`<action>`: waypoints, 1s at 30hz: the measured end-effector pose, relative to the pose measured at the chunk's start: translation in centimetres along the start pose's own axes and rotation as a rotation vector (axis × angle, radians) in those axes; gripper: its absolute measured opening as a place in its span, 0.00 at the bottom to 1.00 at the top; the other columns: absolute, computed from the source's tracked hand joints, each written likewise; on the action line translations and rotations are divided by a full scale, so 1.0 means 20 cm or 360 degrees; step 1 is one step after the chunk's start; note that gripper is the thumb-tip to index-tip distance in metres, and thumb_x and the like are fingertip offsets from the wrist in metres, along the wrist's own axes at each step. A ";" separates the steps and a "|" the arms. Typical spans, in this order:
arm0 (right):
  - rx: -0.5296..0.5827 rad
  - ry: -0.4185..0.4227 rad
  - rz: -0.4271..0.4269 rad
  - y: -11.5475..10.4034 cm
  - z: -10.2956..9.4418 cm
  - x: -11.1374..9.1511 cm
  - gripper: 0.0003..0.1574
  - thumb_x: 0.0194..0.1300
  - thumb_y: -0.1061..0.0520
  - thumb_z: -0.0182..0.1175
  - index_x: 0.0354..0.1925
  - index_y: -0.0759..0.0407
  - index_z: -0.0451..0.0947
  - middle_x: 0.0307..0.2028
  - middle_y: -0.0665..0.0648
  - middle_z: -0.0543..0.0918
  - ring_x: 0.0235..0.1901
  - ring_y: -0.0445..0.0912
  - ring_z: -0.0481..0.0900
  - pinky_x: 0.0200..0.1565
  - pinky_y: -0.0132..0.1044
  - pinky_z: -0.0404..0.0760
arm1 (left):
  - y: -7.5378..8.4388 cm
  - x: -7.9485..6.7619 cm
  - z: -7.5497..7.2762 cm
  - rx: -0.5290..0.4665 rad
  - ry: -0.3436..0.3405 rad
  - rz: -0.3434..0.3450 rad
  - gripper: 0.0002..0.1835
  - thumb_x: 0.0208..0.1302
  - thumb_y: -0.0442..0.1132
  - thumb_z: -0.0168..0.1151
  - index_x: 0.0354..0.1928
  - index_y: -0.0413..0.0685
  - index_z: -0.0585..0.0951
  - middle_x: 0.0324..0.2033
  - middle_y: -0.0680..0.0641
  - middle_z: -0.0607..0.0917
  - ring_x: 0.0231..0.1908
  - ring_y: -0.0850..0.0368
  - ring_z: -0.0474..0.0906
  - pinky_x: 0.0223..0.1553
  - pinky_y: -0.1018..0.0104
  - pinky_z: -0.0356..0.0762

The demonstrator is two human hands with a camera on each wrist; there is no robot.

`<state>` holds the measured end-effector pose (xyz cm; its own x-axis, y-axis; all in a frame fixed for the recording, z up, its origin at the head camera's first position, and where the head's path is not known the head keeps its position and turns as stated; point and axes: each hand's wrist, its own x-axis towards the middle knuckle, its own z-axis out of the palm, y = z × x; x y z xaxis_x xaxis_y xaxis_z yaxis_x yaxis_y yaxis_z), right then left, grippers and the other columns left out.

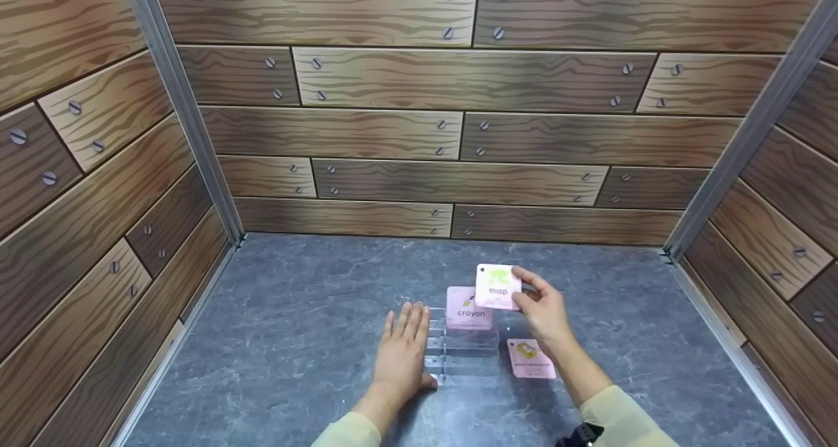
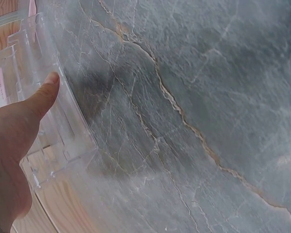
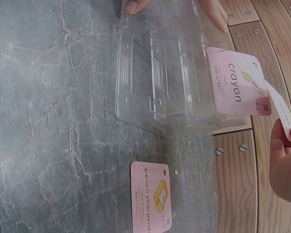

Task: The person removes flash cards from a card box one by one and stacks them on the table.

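Right hand (image 1: 545,313) pinches the "map" card (image 1: 494,296) near the "crayon" card (image 1: 462,315) on the clear tiered rack (image 1: 470,362); straight-fingered left hand (image 1: 400,357) touches the rack's side; "pencil sharpener" card (image 1: 531,360) lies just beside.

Head POV fwd/down, wrist POVs close-up, all incl. rack (image 1: 470,354)

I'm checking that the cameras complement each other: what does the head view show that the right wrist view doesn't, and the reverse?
Only the head view: the left sleeve, the metal corner posts and the whole left hand.

Only the right wrist view: the square code on the crayon card, and its drawing, which the map card partly covers in the head view.

Both: the right hand's fingers holding the map card, the crayon card standing in the clear rack, and the pencil sharpener card lying beside it.
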<state>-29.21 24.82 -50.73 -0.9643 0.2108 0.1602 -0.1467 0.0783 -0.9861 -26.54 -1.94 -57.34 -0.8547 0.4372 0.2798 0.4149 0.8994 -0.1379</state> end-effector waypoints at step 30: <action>0.0054 0.0041 0.0039 -0.01 -0.18 -0.08 0.32 0.73 0.78 0.54 0.73 0.74 0.68 0.68 0.72 0.71 0.44 0.36 0.86 0.50 0.30 0.87 | 0.00 0.00 0.00 -0.0052 -0.0004 0.0010 0.73 0.37 0.73 0.81 0.81 0.40 0.62 0.80 0.40 0.64 0.80 0.43 0.58 0.79 0.44 0.56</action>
<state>-26.84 27.92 -50.60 -0.9618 0.2372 0.1366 -0.1308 0.0400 -0.9906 -26.50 -1.99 -57.38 -0.8529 0.4430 0.2764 0.4302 0.8962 -0.1088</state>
